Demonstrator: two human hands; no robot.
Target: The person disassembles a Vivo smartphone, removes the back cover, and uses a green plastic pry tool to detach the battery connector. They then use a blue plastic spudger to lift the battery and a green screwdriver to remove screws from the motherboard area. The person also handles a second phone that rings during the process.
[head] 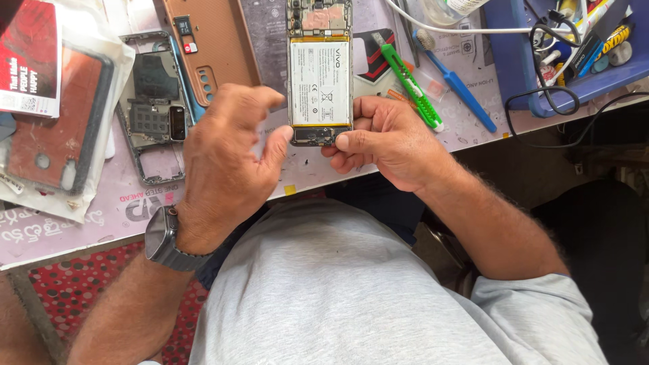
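An opened phone [320,74] with its back off lies lengthwise on the work mat [297,169], its white battery and circuit boards showing. My right hand [389,142] grips the phone's near end, thumb pressed on the bottom board. My left hand [226,159], a watch on its wrist, touches the same near end with the thumb tip, the fingers curled above it and holding nothing else.
A brown back cover [213,40] and a bare phone frame [152,101] lie left of the phone. A packaged red case [57,122] sits at far left. A green cutter [411,84], a blue toothbrush [456,84] and a blue tool tray [541,61] lie to the right.
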